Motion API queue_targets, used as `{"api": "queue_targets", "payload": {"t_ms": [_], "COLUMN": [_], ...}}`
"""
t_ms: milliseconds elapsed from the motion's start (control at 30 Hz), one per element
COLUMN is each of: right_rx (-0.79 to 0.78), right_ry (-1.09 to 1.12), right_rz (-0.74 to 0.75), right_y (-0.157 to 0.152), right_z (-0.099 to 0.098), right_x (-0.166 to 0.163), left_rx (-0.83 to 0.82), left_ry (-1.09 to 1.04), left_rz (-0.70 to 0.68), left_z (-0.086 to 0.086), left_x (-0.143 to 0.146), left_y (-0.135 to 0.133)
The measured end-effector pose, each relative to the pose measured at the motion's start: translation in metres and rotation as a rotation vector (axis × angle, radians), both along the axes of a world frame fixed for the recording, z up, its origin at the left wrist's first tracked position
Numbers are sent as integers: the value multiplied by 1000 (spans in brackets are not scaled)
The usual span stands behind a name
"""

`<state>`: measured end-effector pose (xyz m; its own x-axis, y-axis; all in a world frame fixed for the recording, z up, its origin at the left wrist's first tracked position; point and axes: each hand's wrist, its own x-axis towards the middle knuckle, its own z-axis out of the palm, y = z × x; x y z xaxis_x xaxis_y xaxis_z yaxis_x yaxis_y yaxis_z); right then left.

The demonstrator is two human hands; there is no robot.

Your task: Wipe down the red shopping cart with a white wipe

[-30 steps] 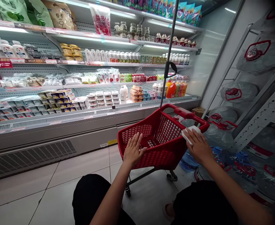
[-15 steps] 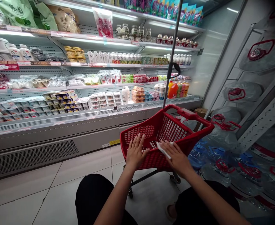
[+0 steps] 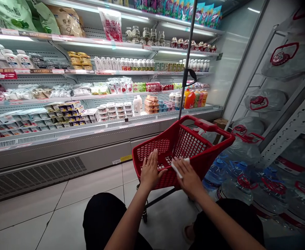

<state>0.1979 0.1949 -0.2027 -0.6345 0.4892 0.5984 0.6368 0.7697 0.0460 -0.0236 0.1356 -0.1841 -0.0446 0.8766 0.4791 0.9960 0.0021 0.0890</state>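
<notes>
Wiping step, by the look of it. Right hand [image 3: 188, 177] presses white cloth [image 3: 177, 169], fingers spread flat, on red cart [image 3: 206, 152] near rim, frame centre. Left hand [image 3: 150, 171] braces rim, fingers apart. Next stroke needs steady pressure.

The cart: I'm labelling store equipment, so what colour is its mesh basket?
Red all over, rim and mesh alike; the basket shows clearly in the head view.

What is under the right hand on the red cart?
A white cloth lies pressed flat under the right hand against the near rim of the red cart. Only its edge shows past the fingers; the rest, and the rim beneath it, are covered.
</notes>
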Motion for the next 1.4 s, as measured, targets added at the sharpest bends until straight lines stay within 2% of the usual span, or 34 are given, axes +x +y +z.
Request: {"api": "queue_targets", "payload": {"t_ms": [100,167,333,433,500,567,667,767,867,1000,1067,1133,1233,1333,1400], "right_rx": [-27,-15,59,84,78,54,-6,-33,0,49,57,43,-15,-79,-108], "right_ry": [-36,-64,-21,7,29,36,-2,-64,-81,-36,-25,-7,13,-20,-46], "right_rz": [117,118,-136,-223,-227,-181,-29,115,97,-111,-167,-198,-161,18,140], "right_y": [-19,-11,51,72,66,45,8,-4,23,77,92,93,70,28,4], "right_z": [-5,-2,15,22,18,9,-6,-12,-5,16,23,24,12,-4,-10], "right_x": [-19,-7,67,90,79,53,9,-4,26,84,96,90,54,9,-10], "left_rx": [-13,-28,-36,-28,-13,0,5,8,8,0,-8,-9,16,34,14], "left_ry": [17,12,-7,-22,-23,-17,-6,7,7,0,-3,-7,-14,-29,-43], "left_rz": [41,63,73,78,82,88,107,115,108,101,112,129,149,139,82], "left_z": [-2,-2,-2,-3,-4,-5,-6,-4,-2,-1,-2,-2,-3,-2,0], "left_x": [0,0,5,13,21,28,32,26,14,7,11,18,32,43,43], "left_y": [0,0,2,4,6,7,8,6,3,2,3,4,4,3,-1]}}
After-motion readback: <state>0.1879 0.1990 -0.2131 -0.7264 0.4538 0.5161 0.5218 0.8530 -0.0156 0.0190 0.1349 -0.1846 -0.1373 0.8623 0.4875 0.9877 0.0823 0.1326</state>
